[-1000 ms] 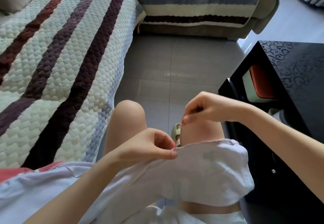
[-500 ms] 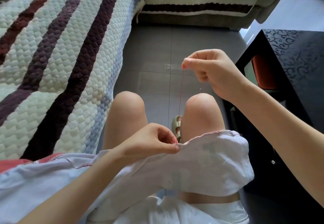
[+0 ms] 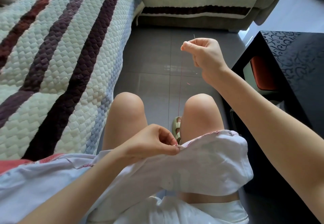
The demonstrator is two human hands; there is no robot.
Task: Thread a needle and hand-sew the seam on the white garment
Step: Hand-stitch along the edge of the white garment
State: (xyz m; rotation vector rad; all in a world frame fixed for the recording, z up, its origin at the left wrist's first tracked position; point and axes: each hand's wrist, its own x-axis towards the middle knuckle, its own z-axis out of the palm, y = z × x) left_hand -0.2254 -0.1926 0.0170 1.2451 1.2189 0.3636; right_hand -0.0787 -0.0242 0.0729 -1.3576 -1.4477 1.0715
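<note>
The white garment lies across my lap and over my right knee, its top edge lined with red stitches. My left hand pinches that stitched edge between thumb and fingertips. My right hand is raised well above the knees and pinches a thin needle whose tip sticks up past the fingers. A red thread runs taut from the right hand down to the seam at my left fingertips.
A sofa with a striped quilted cover fills the left side and the back. A black patterned side table stands close on the right. Grey floor tiles lie ahead, with a green sandal between my knees.
My right hand has risen from just above the seam to high over the knees, drawing the red thread out long and taut. The left hand keeps its pinch on the edge.
</note>
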